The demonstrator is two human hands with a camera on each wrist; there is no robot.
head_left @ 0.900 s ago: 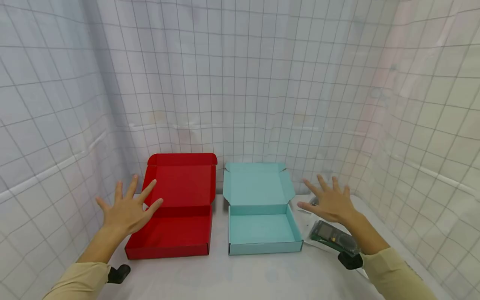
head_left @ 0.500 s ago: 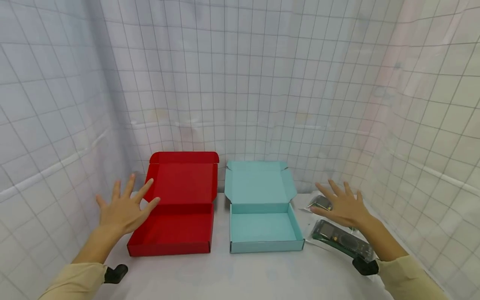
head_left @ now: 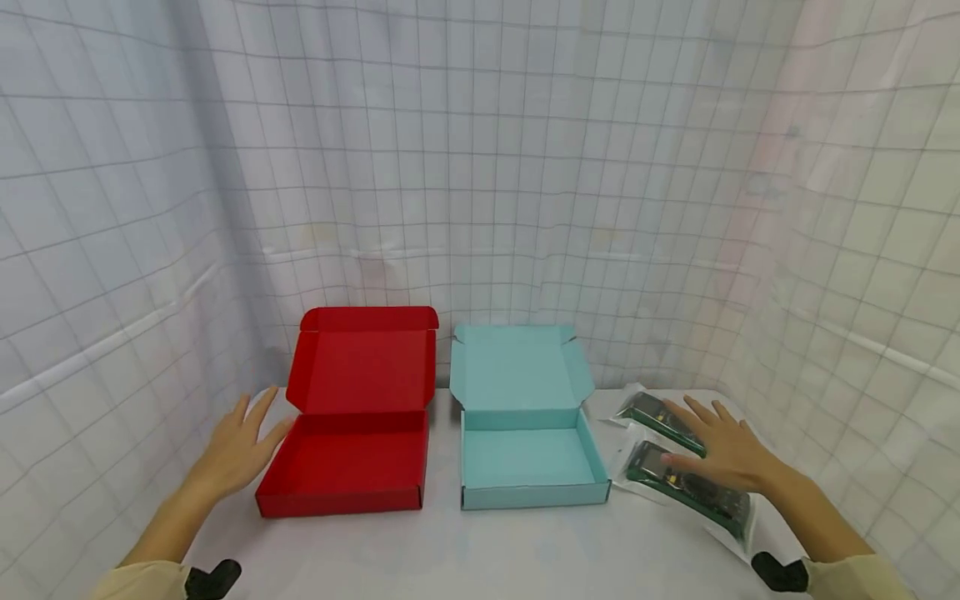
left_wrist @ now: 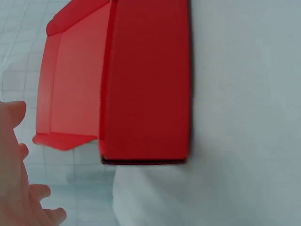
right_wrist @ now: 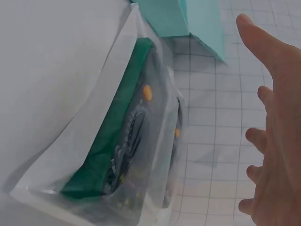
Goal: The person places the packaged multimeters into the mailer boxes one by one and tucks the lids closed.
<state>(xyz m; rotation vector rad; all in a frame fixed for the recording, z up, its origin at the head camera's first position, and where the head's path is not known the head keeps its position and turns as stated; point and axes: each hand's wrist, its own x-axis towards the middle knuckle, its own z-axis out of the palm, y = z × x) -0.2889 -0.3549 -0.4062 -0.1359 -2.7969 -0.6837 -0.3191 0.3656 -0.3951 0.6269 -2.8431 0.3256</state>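
My left hand (head_left: pixel 237 454) hovers just left of an open red box (head_left: pixel 341 502), fingers extended and nothing held. My right hand (head_left: pixel 731 452) is over two clear plastic bags at the right. The nearer bag holds a dark multimeter (head_left: pixel 693 492) with a green edge; its thumb overlaps this one in the head view. A second bagged multimeter (head_left: pixel 654 414) lies behind, partly covered by the fingertips. In the right wrist view the hand (right_wrist: pixel 282 136) appears apart from the nearer multimeter (right_wrist: pixel 124 136), fingers loosely bent. The left hand (left_wrist: pixel 16 183) also shows at the left wrist view's edge.
A light teal box (head_left: pixel 532 497) stands with its lid up between the red box and the bags. White table (head_left: pixel 480 554) runs in front of both boxes. Gridded white curtains (head_left: pixel 510 183) enclose the back and sides.
Both hands have lowered toward the table, their fingers less widely spread. The right hand has shifted rightward and down, uncovering more of the bagged multimeters. Boxes stay in place.
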